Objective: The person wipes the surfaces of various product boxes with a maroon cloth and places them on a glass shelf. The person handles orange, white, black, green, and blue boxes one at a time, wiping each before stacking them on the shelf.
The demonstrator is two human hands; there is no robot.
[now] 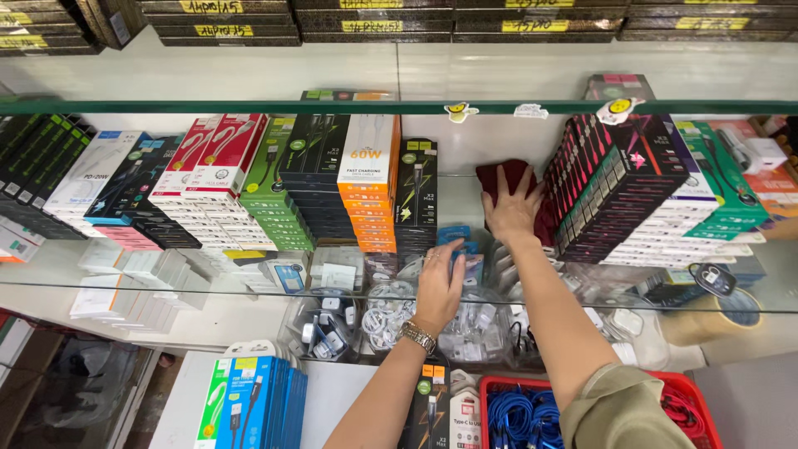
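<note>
My right hand (513, 209) presses flat on a dark red cloth (502, 176) on a glass shelf (465, 179), in the gap between two stacks of boxed cables. A black, pink and green stack (611, 187) stands just to its right. My left hand (439, 287), with a metal watch on the wrist, rests fingers spread on the front edge of the glass shelf (249, 285), above clear bags of white chargers (391, 316). Black and orange boxes (370, 191) stand to the left of the gap.
Rows of boxed cables fill the shelf on both sides. A green-edged glass shelf (249, 106) runs above. Below sit a red basket of blue cables (515, 416), a stack of blue packages (253, 399), and a roll of tape (706, 316).
</note>
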